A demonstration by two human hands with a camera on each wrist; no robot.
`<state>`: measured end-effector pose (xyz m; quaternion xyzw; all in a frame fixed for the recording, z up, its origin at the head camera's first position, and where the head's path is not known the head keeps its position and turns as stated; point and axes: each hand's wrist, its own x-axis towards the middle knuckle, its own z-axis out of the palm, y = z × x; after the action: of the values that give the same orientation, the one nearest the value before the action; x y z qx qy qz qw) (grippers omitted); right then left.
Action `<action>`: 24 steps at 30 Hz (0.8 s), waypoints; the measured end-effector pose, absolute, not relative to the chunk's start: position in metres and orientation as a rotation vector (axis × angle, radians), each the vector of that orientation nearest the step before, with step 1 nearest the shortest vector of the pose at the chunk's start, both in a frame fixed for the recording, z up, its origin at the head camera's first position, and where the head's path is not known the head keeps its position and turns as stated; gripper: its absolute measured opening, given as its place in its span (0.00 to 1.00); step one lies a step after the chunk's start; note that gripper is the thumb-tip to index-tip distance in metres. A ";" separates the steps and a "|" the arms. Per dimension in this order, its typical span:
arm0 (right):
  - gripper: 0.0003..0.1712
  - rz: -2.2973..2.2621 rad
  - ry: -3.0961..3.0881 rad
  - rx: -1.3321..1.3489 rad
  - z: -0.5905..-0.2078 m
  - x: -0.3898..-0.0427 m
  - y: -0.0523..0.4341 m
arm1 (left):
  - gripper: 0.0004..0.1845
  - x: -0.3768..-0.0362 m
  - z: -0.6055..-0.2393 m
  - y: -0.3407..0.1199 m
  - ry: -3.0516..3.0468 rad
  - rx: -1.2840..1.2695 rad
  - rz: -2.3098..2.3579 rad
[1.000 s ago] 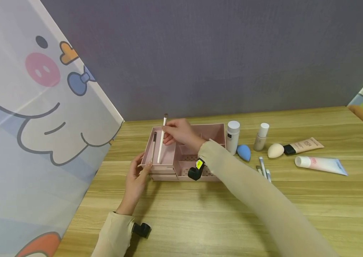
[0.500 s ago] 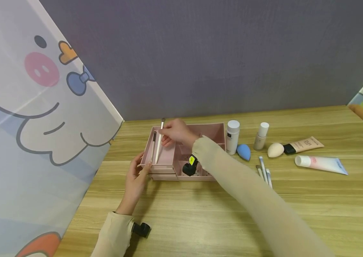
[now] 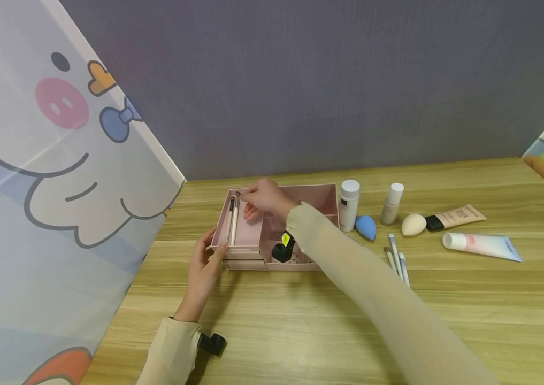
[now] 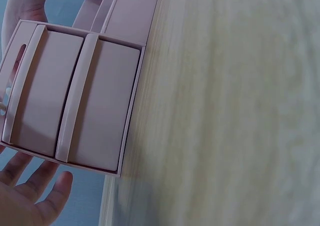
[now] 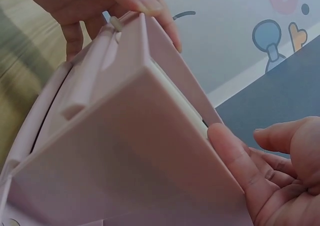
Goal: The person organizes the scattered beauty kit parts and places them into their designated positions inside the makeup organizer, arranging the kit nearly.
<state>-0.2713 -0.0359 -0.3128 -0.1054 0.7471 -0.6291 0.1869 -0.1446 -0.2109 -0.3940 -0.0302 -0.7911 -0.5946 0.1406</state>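
Note:
In the head view, a pink makeup organizer [image 3: 247, 255] stands on the table, with a shallow top tray over drawers at its left. Two makeup brushes lie side by side in that tray, a dark-tipped brush [image 3: 230, 219] and a white-handled brush [image 3: 235, 220]. My right hand [image 3: 266, 199] hovers at the white brush's upper end; in the right wrist view its thumb and index finger are apart, with the index finger [image 5: 232, 153] at the tray's rim. My left hand [image 3: 206, 267] holds the organizer's front left corner. Two drawers [image 4: 102, 105] appear closed in the left wrist view.
Right of the organizer stand a white bottle [image 3: 349, 207] and a foundation bottle [image 3: 391, 206]. A blue sponge [image 3: 365, 228], a cream sponge [image 3: 413, 225], a beige tube [image 3: 459, 217], a pink-blue tube [image 3: 485, 246] and several brushes [image 3: 398, 259] lie nearby. A grey wall [image 3: 324, 96] rises behind.
The white-handled brush has come down into the tray beside the dark-tipped one, and my right hand has let go of it. My left hand stays at the organizer's corner.

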 end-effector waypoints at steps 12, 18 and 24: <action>0.16 -1.822 2.101 -0.350 -0.317 -0.269 -0.034 | 0.25 -0.145 -0.393 -0.210 -2.291 -0.066 -1.730; 0.15 -1.917 2.022 -0.374 -0.318 -0.266 -0.032 | 0.25 -0.145 -0.393 -0.210 -2.283 -0.063 -1.726; 0.16 -2.003 1.911 -0.401 -0.319 -0.262 -0.029 | 0.25 -0.145 -0.394 -0.211 -2.288 -0.068 -1.720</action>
<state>-0.2623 -0.0294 -0.3185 -0.1411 0.6730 -0.7055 0.1714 -0.1451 -0.2106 -0.3938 -0.0236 -0.7914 -0.5950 0.1385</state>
